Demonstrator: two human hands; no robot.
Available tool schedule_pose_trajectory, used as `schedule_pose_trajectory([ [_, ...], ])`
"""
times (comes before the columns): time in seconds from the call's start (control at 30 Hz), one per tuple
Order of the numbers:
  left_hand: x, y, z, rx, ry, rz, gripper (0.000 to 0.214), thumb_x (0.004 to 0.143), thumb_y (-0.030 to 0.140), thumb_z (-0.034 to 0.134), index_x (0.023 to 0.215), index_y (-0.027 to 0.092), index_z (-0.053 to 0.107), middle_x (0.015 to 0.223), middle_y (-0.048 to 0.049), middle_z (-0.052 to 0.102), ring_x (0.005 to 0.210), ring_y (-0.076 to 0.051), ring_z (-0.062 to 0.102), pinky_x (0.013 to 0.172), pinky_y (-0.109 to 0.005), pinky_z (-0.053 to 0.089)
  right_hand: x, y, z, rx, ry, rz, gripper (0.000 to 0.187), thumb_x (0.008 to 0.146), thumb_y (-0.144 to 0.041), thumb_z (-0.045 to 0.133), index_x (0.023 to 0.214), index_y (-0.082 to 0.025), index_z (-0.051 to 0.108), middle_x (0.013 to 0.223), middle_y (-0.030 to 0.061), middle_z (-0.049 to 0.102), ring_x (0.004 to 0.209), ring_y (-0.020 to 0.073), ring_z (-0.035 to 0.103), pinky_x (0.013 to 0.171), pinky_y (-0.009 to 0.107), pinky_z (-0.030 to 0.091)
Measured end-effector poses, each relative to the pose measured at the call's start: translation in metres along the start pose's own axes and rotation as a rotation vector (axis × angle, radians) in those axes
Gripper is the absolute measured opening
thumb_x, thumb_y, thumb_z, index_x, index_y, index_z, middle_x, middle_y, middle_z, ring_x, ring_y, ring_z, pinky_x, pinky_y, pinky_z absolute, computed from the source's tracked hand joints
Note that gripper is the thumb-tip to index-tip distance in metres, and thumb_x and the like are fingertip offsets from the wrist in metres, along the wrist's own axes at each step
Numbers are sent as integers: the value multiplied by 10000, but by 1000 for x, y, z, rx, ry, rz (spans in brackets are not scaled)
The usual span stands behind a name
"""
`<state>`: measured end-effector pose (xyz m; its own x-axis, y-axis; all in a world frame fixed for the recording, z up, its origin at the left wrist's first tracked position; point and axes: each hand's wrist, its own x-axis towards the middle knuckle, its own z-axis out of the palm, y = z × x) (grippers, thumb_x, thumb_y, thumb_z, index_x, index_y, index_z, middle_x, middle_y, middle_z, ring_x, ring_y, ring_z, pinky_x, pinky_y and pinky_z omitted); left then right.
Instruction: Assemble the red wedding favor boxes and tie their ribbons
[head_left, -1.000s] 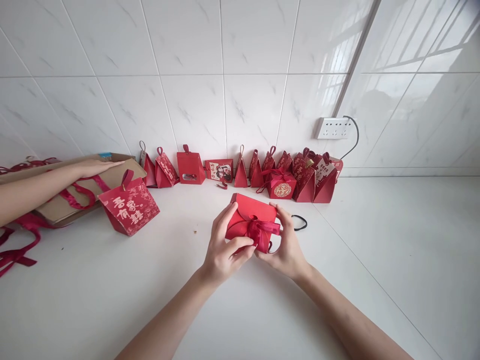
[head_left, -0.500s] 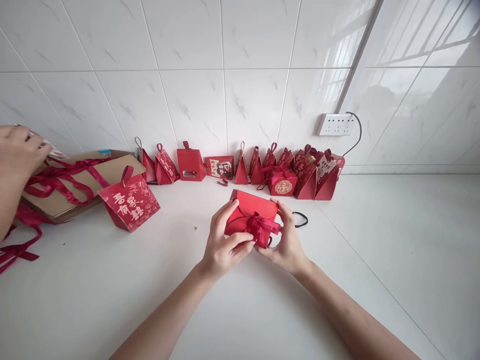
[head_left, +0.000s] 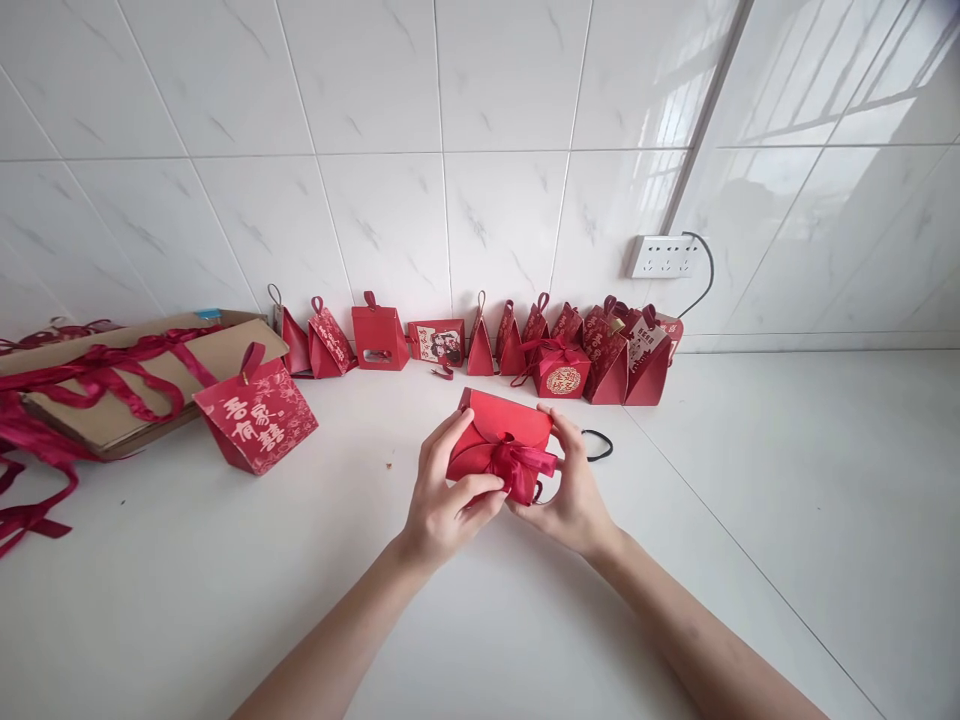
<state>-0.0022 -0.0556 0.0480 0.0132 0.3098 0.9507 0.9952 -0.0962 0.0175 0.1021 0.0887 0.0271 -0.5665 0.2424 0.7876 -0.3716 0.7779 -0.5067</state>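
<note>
Between my two hands is a red gift box (head_left: 504, 415) with curved, overlapping flaps. A dark-red satin ribbon (head_left: 517, 465) is tied in a bow on the side facing me. My left hand (head_left: 442, 490) grips the box's left side, its thumb by the bow and its fingers along the upper left edge. On the right side, my right hand (head_left: 574, 485) holds the box with fingertips at the upper corner and the thumb underneath. A black hair tie-like loop (head_left: 600, 446) lies on the white counter just behind my right hand.
Several red gift boxes (head_left: 380, 335) stand in a row along the tiled wall. A ribbon-tied box (head_left: 562, 372) sits among them. Left is another red box (head_left: 259, 415), beside an open cardboard box (head_left: 112, 410) draped with ribbons. A power strip (head_left: 664, 257) is on the wall.
Another person's hand at the far left has gone out of view. The view has tilted slightly upward. My hands keep the same hold on the gift box.
</note>
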Motion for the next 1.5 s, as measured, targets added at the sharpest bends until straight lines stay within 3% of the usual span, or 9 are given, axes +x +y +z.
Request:
schedule_pose_trajectory([
  [0.23, -1, -3, 0, -16, -11, 28, 19, 864, 217, 596, 862, 205, 610, 1514, -70, 323, 1343, -294, 395, 987, -471, 489, 0, 0, 1, -19, 13, 16, 929, 695, -336, 714, 1441, -260, 165, 1366, 161, 377, 1244, 318, 460, 774, 447, 591],
  [1.0, -1, -2, 1, 0, -21, 23, 37, 843, 156, 609, 846, 192, 609, 1494, -79, 347, 1356, -312, 371, 1005, -486, 476, 2, -2, 2, -47, 59, -2, 891, 722, -339, 702, 1442, -273, 182, 1327, 153, 407, 1211, 314, 485, 792, 471, 588],
  [1.5, -2, -2, -1, 83, 62, 51, 53, 860, 211, 593, 836, 217, 640, 1181, -90, 485, 1228, -257, 427, 957, -421, 494, 2, -2, 2, -125, 89, -12, 928, 704, -341, 712, 1446, -267, 159, 1320, 161, 415, 1207, 322, 476, 763, 449, 586],
])
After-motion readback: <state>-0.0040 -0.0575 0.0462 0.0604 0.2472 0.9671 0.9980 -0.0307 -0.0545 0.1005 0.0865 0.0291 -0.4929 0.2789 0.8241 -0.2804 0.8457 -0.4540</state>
